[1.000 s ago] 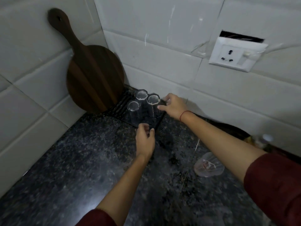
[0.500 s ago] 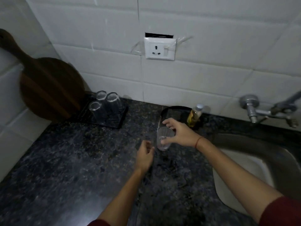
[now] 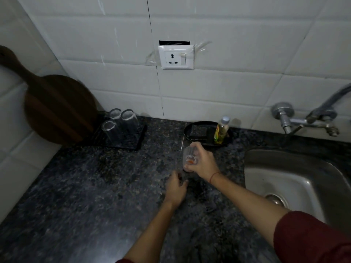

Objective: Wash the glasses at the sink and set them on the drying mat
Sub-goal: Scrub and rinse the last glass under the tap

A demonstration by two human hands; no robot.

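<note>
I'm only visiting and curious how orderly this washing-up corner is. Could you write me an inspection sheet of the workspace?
Surface: dark speckled counter, some darker patches.
Job's things: three glasses stand on the mat; a fourth glass, with orange residue inside, is left of the sink.
Clutter: tray with sponge and bottle; board leaning on the wall.
Hands: right hand grips the fourth glass; left hand holds nothing, close by.
Cables: nothing seen.
Surroundings: white tiles, socket, tap.
</note>
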